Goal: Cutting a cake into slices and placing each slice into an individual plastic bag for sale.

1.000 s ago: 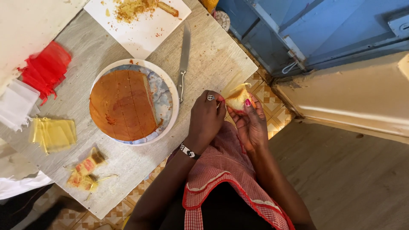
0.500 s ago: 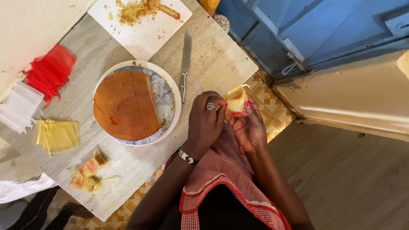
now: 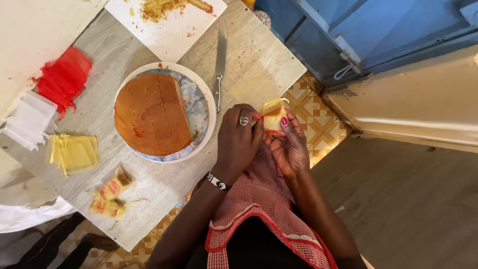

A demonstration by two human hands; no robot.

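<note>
A small yellow pouch [image 3: 273, 115] with a piece of cake inside is sitting between the fingertips of the left hand [image 3: 239, 139] and the right hand [image 3: 289, 147]. Far to the left of the left hand, flat yellow pouches [image 3: 73, 153], white pouches [image 3: 29, 119] and red pouches [image 3: 63, 79] are lying in separate piles. Two filled yellow pouches [image 3: 110, 197] are lying below them, near the table edge.

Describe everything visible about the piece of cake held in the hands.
The cake piece is a small pale yellow chunk with a red streak along its lower edge, sitting inside a sheer yellow pouch whose open top stands up above it. It is held off the table, past its near corner, above the tiled floor. The right hand cradles it from below and behind, one finger over its front; the left hand pinches its left side.
</note>
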